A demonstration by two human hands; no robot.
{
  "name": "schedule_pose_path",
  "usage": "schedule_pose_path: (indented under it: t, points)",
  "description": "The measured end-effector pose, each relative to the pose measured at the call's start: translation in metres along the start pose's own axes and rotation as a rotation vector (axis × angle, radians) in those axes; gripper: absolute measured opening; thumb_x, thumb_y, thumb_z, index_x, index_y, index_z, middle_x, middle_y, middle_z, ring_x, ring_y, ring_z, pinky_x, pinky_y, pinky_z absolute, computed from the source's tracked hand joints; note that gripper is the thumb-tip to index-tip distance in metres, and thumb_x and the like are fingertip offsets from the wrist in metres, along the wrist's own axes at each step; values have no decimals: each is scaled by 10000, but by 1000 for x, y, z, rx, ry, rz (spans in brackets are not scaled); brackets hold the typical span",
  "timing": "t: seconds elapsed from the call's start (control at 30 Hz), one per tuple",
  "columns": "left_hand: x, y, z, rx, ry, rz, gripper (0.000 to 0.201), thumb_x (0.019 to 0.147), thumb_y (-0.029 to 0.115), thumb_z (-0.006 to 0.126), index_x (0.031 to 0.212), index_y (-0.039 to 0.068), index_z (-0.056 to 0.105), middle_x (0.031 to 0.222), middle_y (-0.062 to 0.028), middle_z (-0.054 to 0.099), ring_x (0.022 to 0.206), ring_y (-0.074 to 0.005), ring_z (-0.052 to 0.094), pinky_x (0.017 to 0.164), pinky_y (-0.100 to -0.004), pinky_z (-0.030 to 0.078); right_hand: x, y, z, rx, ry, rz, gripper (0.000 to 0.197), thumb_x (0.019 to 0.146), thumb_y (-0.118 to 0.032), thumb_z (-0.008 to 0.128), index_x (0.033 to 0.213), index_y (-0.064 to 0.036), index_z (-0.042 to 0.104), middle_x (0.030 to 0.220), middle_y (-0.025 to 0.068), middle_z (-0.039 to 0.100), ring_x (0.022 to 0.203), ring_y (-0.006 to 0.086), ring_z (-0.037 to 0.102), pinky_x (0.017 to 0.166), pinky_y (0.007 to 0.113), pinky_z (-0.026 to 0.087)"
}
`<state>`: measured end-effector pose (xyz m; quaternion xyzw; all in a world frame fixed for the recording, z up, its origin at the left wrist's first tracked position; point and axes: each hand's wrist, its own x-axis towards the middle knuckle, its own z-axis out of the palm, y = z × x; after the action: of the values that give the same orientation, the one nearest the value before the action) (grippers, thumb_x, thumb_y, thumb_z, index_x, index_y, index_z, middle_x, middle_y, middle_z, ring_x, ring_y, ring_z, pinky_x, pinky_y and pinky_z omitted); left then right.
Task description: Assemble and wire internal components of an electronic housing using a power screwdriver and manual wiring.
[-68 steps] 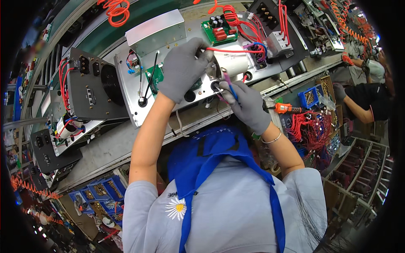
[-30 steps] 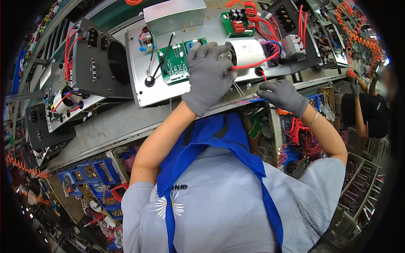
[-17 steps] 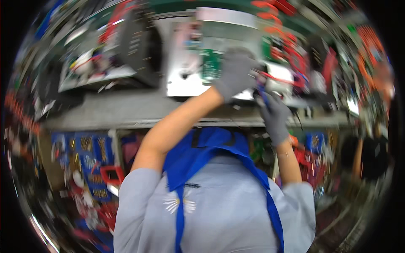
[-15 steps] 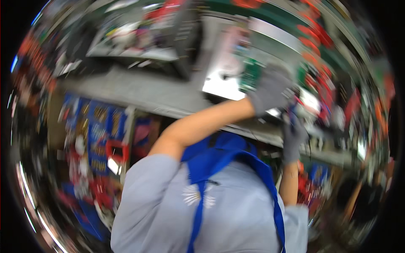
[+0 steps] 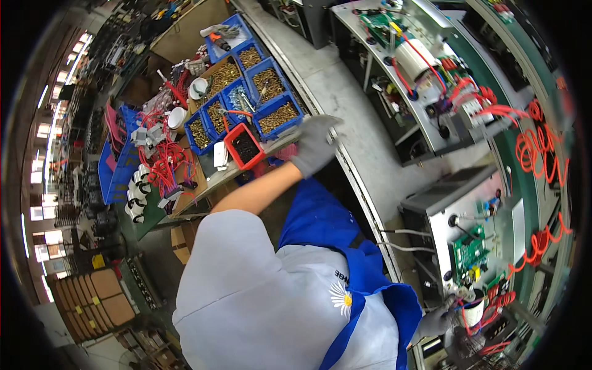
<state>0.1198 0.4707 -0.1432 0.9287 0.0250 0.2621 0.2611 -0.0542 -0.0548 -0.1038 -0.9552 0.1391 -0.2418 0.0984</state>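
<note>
Gloved left hand (image 5: pixel 314 145) reaching to the screw bins

Nearest, the right hand (image 5: pixel 439 320) sits low beside a white capacitor (image 5: pixel 473 312), mostly hidden; grip unclear. The left hand's fingers curl loosely, holding nothing visible, just right of the red bin (image 5: pixel 245 147) of dark screws. Beyond that bin, blue bins (image 5: pixel 271 92) hold brass screws. Bare conveyor edge (image 5: pixel 354 132) lies right of it.
</note>
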Motion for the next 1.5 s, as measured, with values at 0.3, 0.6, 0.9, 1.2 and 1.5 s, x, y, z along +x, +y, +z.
schedule_pose_path:
  t: [0.3,0.6,0.9,1.2,1.5]
  points:
    - [51,-303,-140,572,75,-856,488,800,318,663,1194,35,611,1183,-218,627,1109,-356,597,960,-417,454,13,12,14,18,39,266,366,939,-314,632,1084,17,690,1055,196,686,889,245,648,800,327,500]
    - [-97,-431,-226,451,-223,-1281,487,763,198,662,1217,35,595,1146,-220,651,1105,-381,608,934,-409,498,54,-34,36,-28,-52,47,359,938,-302,634,1087,20,686,1051,196,683,876,251,644,785,334,500]
    - [-105,-391,-224,348,-189,-1090,325,763,113,647,1080,69,595,1055,-195,661,1037,-358,620,905,-405,483,60,-45,31,-71,-42,-92,353,936,-290,635,1090,24,683,1048,195,680,863,257,640,769,340,501]
    - [-105,-388,-217,443,-167,-1061,313,703,118,682,1006,50,646,994,-168,686,1023,-339,635,900,-383,493,52,-32,30,-112,-36,-183,347,935,-278,637,1093,28,679,1044,195,677,849,262,636,753,347,501]
    - [-159,-415,-241,-1146,815,-917,240,803,-10,641,1042,9,630,913,-104,671,755,-231,668,661,-345,598,49,-22,51,-126,-49,-284,342,934,-267,639,1096,32,675,1041,195,674,836,268,633,737,354,502]
